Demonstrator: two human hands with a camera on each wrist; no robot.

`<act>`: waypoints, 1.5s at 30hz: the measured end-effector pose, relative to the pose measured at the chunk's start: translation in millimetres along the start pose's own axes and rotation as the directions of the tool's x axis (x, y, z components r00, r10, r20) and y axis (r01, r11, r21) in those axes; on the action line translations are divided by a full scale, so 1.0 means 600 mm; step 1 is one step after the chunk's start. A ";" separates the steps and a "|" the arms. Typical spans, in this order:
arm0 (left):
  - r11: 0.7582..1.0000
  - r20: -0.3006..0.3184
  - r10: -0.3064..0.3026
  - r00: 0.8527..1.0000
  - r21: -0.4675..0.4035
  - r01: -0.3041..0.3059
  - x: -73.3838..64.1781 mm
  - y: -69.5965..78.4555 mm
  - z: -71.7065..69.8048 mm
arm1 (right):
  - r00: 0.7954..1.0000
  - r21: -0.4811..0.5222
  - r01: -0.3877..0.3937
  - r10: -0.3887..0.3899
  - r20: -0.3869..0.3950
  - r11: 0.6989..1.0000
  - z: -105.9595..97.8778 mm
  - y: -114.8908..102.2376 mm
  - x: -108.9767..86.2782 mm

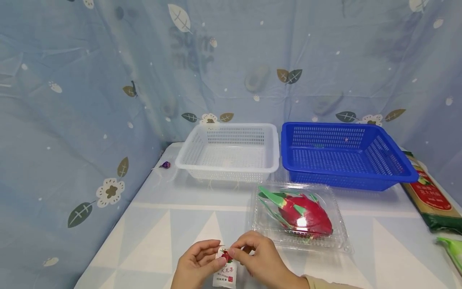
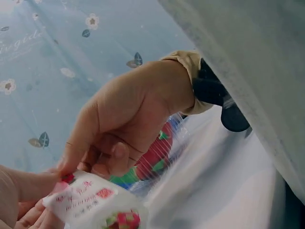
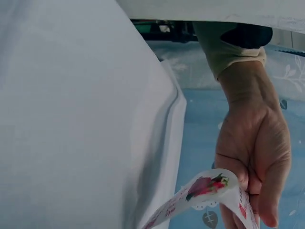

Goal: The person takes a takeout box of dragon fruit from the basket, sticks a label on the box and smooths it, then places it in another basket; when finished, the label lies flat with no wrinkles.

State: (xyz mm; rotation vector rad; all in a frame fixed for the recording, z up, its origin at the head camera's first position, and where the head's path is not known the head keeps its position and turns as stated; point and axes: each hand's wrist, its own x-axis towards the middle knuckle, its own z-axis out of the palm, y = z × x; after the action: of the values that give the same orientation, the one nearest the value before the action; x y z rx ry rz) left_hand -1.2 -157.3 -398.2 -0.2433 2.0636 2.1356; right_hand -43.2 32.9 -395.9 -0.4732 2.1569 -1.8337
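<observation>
Both hands hold a white strip of labels (image 1: 224, 277) printed with a red dragon fruit and red lettering, low over the table's near side. The left hand (image 1: 193, 265) grips it between thumb and curled fingers. At the strip's upper end, the right hand (image 1: 265, 261) pinches it with thumb and forefinger. In the right wrist view the strip (image 3: 209, 186) arches over and bends down by the left hand (image 3: 255, 138). Just beyond the right hand lies a clear plastic clamshell box (image 1: 341, 243), closed over a red dragon fruit (image 1: 310, 214) with green tips.
A white plastic basket (image 1: 227, 170) and a blue one (image 1: 339, 176) stand side by side at the back. A wrapped lollipop (image 1: 165, 165) lies at the left edge. On the right are a long printed food packet (image 1: 431, 196) and a green item (image 1: 452, 249), partly out of frame.
</observation>
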 end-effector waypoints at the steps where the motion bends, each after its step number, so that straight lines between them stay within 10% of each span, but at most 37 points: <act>1: 1.000 0.010 -0.008 1.000 -0.003 0.008 0.000 0.000 0.000 | 1.000 0.015 -0.011 0.011 -0.004 1.000 0.000 0.000 0.001; 16: 0.978 -0.078 0.070 0.994 0.201 -0.053 0.004 -0.010 -0.009 | 0.994 0.120 -0.109 0.107 0.019 0.987 -0.003 -0.019 0.000; 29: 0.965 -0.134 0.088 0.987 0.256 -0.051 0.019 -0.008 -0.014 | 0.999 0.092 -0.042 0.041 0.020 0.995 -0.008 -0.022 -0.002; 45: 0.956 -0.221 0.130 0.967 0.287 -0.063 0.094 0.007 -0.037 | 0.986 0.248 -0.160 0.169 -0.013 0.956 -0.047 -0.047 -0.001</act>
State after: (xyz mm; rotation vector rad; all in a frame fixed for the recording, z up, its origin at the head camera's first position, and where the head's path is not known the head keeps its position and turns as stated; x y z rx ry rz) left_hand -57.2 -179.5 -407.7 -0.3841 2.5294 1.9140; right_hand -52.4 54.6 -363.4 -0.2015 1.8895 -1.9900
